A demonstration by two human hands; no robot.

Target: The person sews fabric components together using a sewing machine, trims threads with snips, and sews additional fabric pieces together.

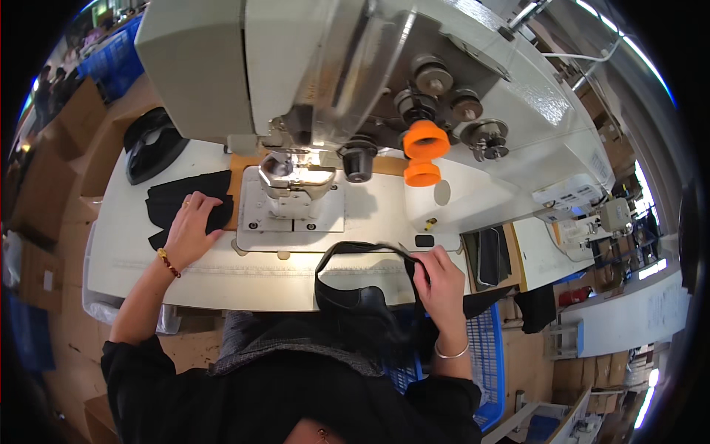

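Observation:
My left hand (194,226) rests on several flat black cut pieces (166,194) lying left of the sewing machine's needle plate. Its thumb is apart from the fingers, and it grips nothing visibly. With the fingers of my right hand (441,285) closed, I hold the edge of a black fabric piece (347,300) with a narrow band. The band curves in a loop over the table's front edge, and the rest hangs down toward my lap, partly blurred. The machine's presser foot area (296,177) is lit, between my two hands and farther off.
A black iron-shaped object (154,146) stands at the table's far left. The machine head (310,59), with orange thread guides (424,152), overhangs the far side. More dark pieces (488,255) lie at right. A blue basket (488,362) is below on the right; cardboard boxes (44,177) stand left.

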